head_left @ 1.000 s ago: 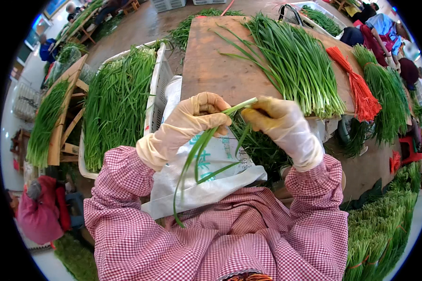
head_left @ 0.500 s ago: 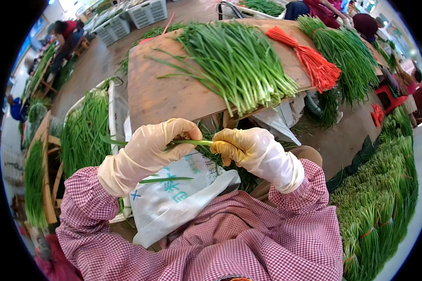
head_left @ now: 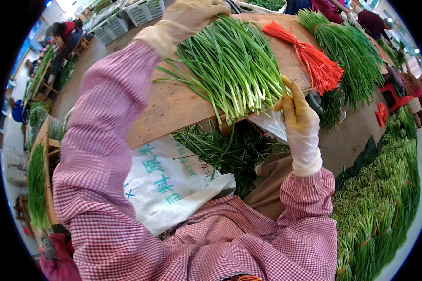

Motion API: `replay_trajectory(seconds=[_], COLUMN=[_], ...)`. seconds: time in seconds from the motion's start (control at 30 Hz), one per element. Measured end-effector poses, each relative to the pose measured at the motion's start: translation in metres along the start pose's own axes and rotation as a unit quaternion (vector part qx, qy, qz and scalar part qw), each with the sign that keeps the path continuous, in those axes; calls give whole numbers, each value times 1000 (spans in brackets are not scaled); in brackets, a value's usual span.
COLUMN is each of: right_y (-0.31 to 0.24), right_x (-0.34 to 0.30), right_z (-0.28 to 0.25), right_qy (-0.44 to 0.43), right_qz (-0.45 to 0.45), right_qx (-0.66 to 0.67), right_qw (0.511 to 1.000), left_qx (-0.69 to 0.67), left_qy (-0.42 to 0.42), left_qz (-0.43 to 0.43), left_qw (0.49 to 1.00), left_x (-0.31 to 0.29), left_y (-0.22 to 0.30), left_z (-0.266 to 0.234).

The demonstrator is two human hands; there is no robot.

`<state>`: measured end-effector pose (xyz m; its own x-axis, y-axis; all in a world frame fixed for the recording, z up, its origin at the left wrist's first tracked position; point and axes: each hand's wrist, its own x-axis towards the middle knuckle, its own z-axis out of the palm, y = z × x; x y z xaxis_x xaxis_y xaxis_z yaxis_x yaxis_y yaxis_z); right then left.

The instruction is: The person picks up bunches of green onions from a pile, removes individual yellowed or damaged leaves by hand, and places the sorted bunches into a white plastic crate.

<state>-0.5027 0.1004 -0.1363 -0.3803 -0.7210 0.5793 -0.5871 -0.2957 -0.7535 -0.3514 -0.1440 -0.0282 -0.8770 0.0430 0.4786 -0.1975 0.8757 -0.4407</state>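
A spread pile of garlic chives [head_left: 234, 65] lies on the wooden board [head_left: 162, 105] in front of me, pale stem ends toward me. My left hand [head_left: 187, 21], in a cream glove, reaches to the pile's far leaf tips, fingers closed on a green leaf end. At the near right corner of the pile is my right hand [head_left: 299, 110], its glove stained yellow. Its fingers pinch a thin chive stalk by the pale end, along the pile's right edge. The stalk's middle blends into the pile.
Red ties [head_left: 309, 61] lie right of the pile, beside a tied chive bundle [head_left: 344, 51]. A white sack [head_left: 162, 187] covers my lap, with loose green trimmings [head_left: 211, 150] below the board. Many bundles [head_left: 377, 206] stand at right. People work farther off.
Both hands have moved from above my lap out to the pile, the left to its far end and the right to its stem end. The stalk they held has gone with them.
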Motion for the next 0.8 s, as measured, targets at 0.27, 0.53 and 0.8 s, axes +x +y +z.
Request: replay_trajectory(seconds=[0.27,0.53,0.8], right_y=[35,-7,50], right_x=[11,43,95], right_z=[15,2,101], right_qy=[-115,-137,-346], right_qz=[19,-93,-329], right_qx=[-421,-269,-283], right_qw=[900,949,831], left_qx=[-98,-229,-161], left_qy=[-38,80,60], left_qz=[-192,-300,-347], left_qw=[976,922,922], left_x=[-51,-116,-100], left_y=[42,136,175], left_z=[83,46,57])
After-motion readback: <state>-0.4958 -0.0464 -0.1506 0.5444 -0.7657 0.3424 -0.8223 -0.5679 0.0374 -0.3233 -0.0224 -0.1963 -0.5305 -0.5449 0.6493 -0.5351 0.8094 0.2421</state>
